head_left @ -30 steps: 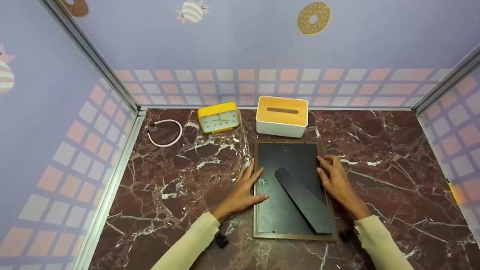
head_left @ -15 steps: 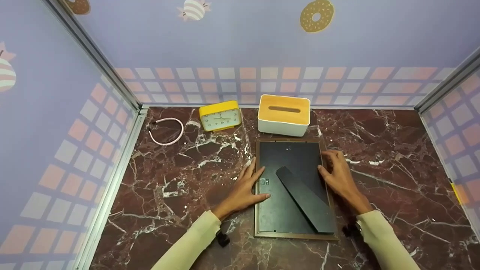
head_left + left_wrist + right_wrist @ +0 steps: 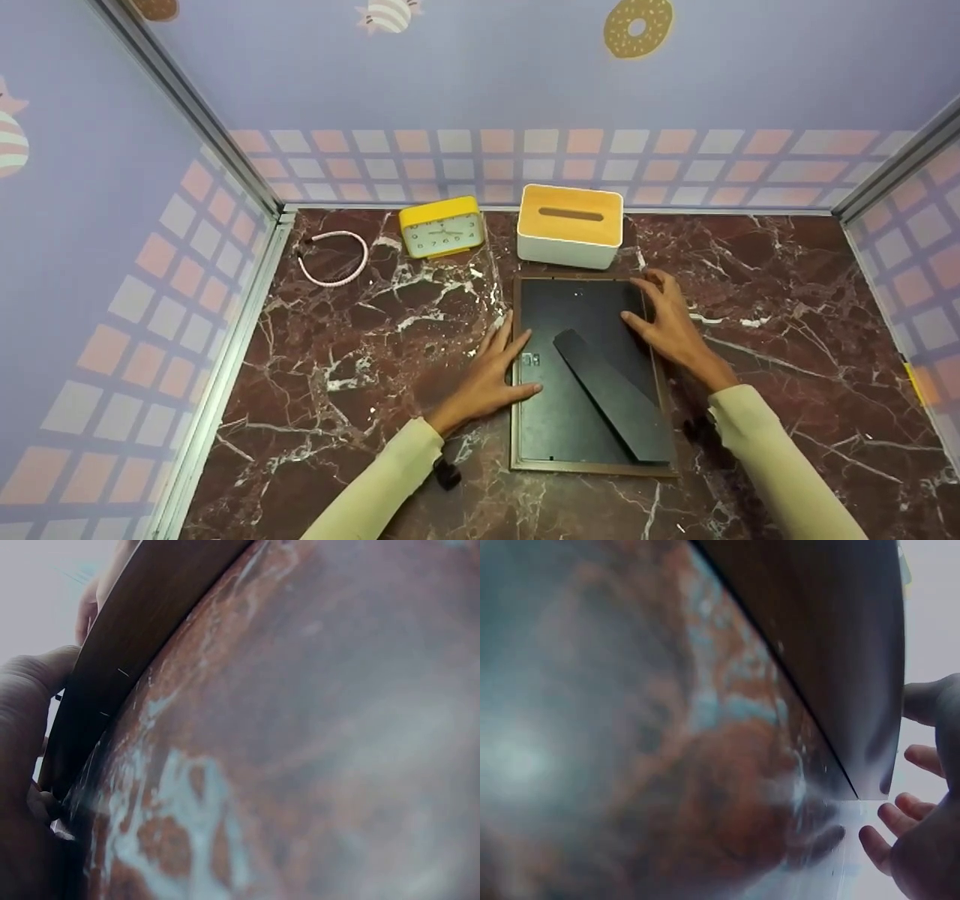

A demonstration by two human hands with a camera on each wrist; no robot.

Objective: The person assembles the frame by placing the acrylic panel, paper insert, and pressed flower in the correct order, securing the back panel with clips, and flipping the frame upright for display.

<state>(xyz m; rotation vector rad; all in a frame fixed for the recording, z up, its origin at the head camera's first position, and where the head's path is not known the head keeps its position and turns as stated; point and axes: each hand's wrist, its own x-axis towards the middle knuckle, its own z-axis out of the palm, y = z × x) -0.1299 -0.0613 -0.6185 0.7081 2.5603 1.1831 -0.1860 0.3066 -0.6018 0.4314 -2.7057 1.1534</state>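
A picture frame (image 3: 555, 405) lies face down on the marble-patterned table, its black back and folded stand leg (image 3: 611, 397) upward. Along its left edge rests my left hand (image 3: 487, 379), fingers spread and fairly straight, thumb over the back. In the left wrist view that thumb touches the top of the frame's brown side (image 3: 112, 667). My right hand (image 3: 671, 326) is at the upper right edge, its thumb over the back and its fingers near the corner. In the right wrist view, the loosely bent fingers (image 3: 896, 819) stand apart from the frame's side.
Behind the frame stands a white tissue box (image 3: 566, 251) with a wood-coloured lid. A yellow alarm clock (image 3: 442, 229) is to its left, and a pale pink headband (image 3: 365, 259) lies farther left. Patterned walls (image 3: 480, 82) border the table at the back and both sides.
My right hand has slid up along the frame's right edge to near its top corner. The left hand stays in place. The head view has tilted slightly.
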